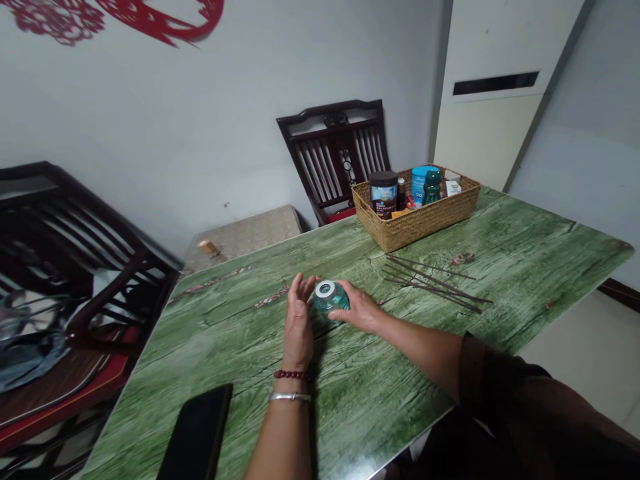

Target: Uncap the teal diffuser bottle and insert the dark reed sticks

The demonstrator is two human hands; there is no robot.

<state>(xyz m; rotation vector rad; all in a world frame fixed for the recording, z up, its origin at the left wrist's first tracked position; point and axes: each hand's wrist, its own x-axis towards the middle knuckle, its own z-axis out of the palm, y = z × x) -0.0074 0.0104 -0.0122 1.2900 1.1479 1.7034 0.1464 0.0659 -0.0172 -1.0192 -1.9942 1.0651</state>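
A teal glass jar (pixel 330 297) with a white-rimmed end lies on its side on the green wood-grain table (pixel 380 380). My right hand (pixel 359 307) rests its fingers over the jar's right side, holding it against the tabletop. My left hand (pixel 299 319) stands upright with fingers spread, its fingertips at the jar's left side. A red bead bracelet (pixel 292 375) and a silver bangle (pixel 289 397) circle my left wrist. A black smartphone (pixel 197 433) lies near the table's near edge, left of my left arm. Several thin dark sticks (pixel 433 283) lie to the right of my right hand.
A woven straw basket (pixel 415 215) at the table's far edge holds several jars and bottles. Dark wooden chairs stand behind it (pixel 333 157) and at the left (pixel 65 233), the left one holding a plastic bag (pixel 30 340). A tall white cabinet (pixel 495 133) stands at the back right.
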